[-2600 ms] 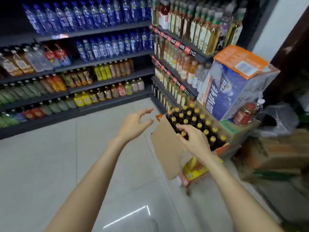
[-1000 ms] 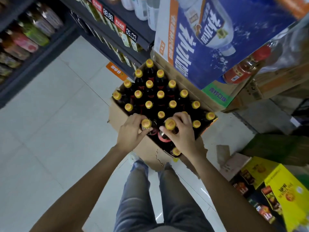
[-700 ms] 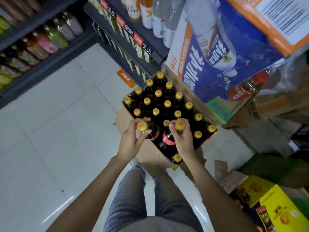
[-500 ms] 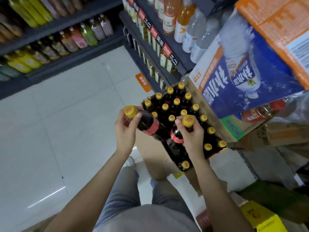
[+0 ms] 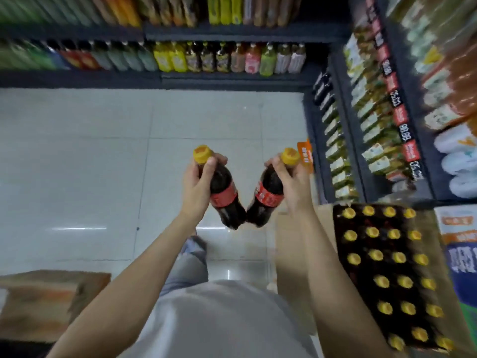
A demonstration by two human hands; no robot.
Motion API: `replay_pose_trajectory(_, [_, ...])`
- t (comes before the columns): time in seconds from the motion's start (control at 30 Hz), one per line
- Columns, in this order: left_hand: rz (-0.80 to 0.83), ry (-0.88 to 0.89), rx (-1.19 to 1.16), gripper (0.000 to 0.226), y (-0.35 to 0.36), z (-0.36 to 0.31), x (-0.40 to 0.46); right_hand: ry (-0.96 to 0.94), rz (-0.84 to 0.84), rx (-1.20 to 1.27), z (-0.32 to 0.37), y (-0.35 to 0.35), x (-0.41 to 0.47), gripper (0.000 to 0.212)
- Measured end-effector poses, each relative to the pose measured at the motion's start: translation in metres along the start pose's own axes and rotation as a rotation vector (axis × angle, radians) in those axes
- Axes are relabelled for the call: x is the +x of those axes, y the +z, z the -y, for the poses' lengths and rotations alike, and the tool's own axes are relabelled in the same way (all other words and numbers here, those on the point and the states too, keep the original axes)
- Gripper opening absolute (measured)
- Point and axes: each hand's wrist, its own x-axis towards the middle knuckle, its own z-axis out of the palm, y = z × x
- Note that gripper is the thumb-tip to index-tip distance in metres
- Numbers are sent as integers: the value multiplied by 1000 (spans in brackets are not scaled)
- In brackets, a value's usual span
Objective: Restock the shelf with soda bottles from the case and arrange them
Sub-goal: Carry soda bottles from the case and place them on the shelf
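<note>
Each hand carries one soda bottle by the neck, so two go per trip. Left hand [image 5: 197, 184] grip is wrapped on the left bottle [image 5: 223, 195]; right hand [image 5: 293, 183] grip on the right bottle [image 5: 267, 195]. Bottoms hang inward, nearly touching, above the floor [image 5: 90, 164]. The case [image 5: 304, 244] sits at the right, mostly full. Likely shelf slot: the dark bottles [image 5: 322, 86] low at the shelf's [image 5: 312, 130] far end.

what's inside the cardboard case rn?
The cardboard case holds rows of dark bottles with yellow caps showing. Their labels and the case bottom are hidden.
</note>
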Motion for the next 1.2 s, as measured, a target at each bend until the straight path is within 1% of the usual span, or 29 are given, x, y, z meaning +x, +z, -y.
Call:
replay_pose_trajectory(0.07, [-30,4,46,41,-56,-2,42,-8,20,13,7,71,26,23])
replay_pose_trajectory(0.13, [-35,8,120,41,-112,-5,80,-21,-6,38,18,141,49,26])
replay_pose_trajectory(0.23, [-47,44,211,48,-191,-12,129,-71,-35,70,37,241,80,20])
replay_pose_trajectory(0.3, [-116,44,222,50,-237,-16,157,-114,-7,59,50,298,100,18])
replay_pose_trajectory(0.33, [-169,37,229,46,-258,-16,171,-138,20,42,56,324,112,14])
replay_pose_trajectory(0.4, [-295,17,246,36,-298,-12,199,-182,92,15,69,369,138,8])
replay_pose_trajectory(0.43, [-355,9,248,35,-316,-11,215,-205,133,7,75,389,152,8])
replay_pose_trajectory(0.53, [-468,-6,259,42,-369,-7,269,-258,262,-19,97,445,201,12])
replay_pose_trajectory(0.63, [-478,67,252,42,-420,-17,332,-331,414,-59,127,504,262,9])
replay_pose_trajectory(0.73, [-495,163,205,30,-463,-45,394,-431,571,-68,166,566,324,12])
replay_pose_trajectory(0.8, [-528,213,149,20,-488,-67,438,-478,655,-55,195,608,360,19])
replay_pose_trajectory(0.83, [-544,254,128,16,-501,-79,460,-498,688,-44,210,628,377,18])
replay_pose_trajectory(0.9, [-566,370,115,11,-528,-99,505,-550,723,-7,237,668,405,10])
replay_pose_trajectory(0.97, [-594,469,144,11,-553,-112,551,-621,695,28,260,704,429,9])
replay_pose_trajectory(1.03, [-621,547,167,14,-580,-120,603,-700,604,76,278,742,454,12])
replay_pose_trajectory(1.2, [-697,690,145,17,-648,-127,737,-883,239,270,308,845,517,17])
